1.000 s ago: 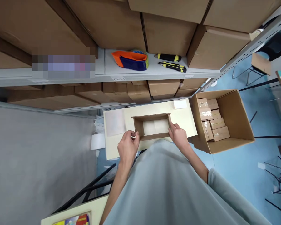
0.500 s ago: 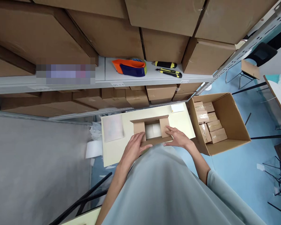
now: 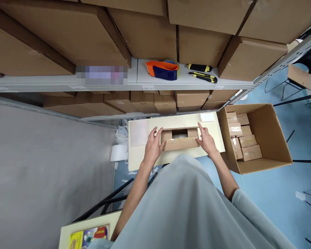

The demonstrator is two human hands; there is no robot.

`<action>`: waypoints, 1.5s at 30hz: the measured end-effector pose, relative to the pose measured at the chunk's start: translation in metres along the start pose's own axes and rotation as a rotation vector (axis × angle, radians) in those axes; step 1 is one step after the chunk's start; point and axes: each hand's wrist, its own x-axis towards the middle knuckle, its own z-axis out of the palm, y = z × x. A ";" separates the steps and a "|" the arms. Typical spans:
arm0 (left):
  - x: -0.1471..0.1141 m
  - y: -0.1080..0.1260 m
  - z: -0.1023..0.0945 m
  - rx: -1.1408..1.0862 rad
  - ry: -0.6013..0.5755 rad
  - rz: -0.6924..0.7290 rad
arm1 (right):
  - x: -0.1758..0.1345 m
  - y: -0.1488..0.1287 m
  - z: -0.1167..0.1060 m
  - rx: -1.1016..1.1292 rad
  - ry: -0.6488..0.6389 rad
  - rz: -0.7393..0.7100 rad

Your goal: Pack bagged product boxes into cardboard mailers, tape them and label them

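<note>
A small cardboard box (image 3: 181, 144) lies on the pale yellow table in front of me. Its short end flaps are folded inward, and the long near flap, with clear tape along it, leans partly over the opening. Something white shows inside through the gap. My left hand (image 3: 152, 147) holds the box at its left end, thumb on the near flap and fingers by the far flap. At the right end my right hand (image 3: 207, 141) grips it likewise, thumb on the near flap's corner and fingers up at the far flap.
Right of the table (image 3: 140, 157), a large open carton (image 3: 271, 138) holds several small taped boxes. A white packet (image 3: 206, 117) and a translucent sheet (image 3: 139, 133) lie on the table. The shelf ahead bears cartons, a tape dispenser (image 3: 163, 71) and two utility knives (image 3: 199, 67).
The near flap has come up and inward, narrowing the opening. Both hands have shifted from the end flaps to the box's outer ends. My view has moved slightly left.
</note>
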 end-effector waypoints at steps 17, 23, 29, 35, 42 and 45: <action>0.001 -0.015 0.018 -0.268 -0.014 -0.379 | 0.012 0.016 0.020 0.443 -0.073 0.126; 0.003 -0.022 0.022 -0.317 -0.014 -0.397 | 0.024 0.020 0.013 0.486 -0.127 0.104; 0.002 -0.015 0.031 -0.324 0.039 -0.423 | 0.027 0.013 0.022 0.187 -0.099 0.047; 0.002 -0.010 0.036 -0.255 0.093 -0.470 | 0.031 0.024 0.026 0.238 -0.103 -0.029; -0.006 -0.004 0.047 -0.329 0.085 -0.485 | 0.024 0.031 0.019 0.202 -0.074 0.018; -0.009 0.005 0.054 -0.315 0.095 -0.440 | 0.015 0.037 0.019 0.241 -0.050 0.065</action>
